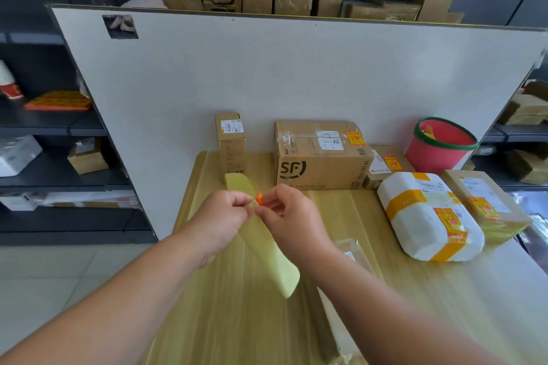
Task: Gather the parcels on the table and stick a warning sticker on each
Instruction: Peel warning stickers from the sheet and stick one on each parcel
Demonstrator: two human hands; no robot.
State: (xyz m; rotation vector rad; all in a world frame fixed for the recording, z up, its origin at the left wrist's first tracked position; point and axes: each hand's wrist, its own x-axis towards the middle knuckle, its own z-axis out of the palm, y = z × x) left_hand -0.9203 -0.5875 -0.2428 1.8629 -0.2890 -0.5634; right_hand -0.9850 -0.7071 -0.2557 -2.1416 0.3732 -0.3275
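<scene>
My left hand (221, 218) pinches a pale yellow backing sheet (267, 249) held above the wooden table (237, 320). My right hand (289, 215) pinches the orange-red warning sticker (259, 198) at the sheet's edge, its corner lifted. A tall narrow box (230, 145) at the back shows no sticker. The SF box (321, 154), a small box (385, 164), a white taped parcel (430, 216) and a flat brown parcel (486, 204) each carry a sticker. A long flat parcel (335, 305) lies under my right forearm.
A white board (267, 68) stands upright behind the table. A pink bucket with a green rim (441, 144) sits at the back right. Dark shelves with boxes flank both sides; an orange stack (59, 101) lies on the left shelf.
</scene>
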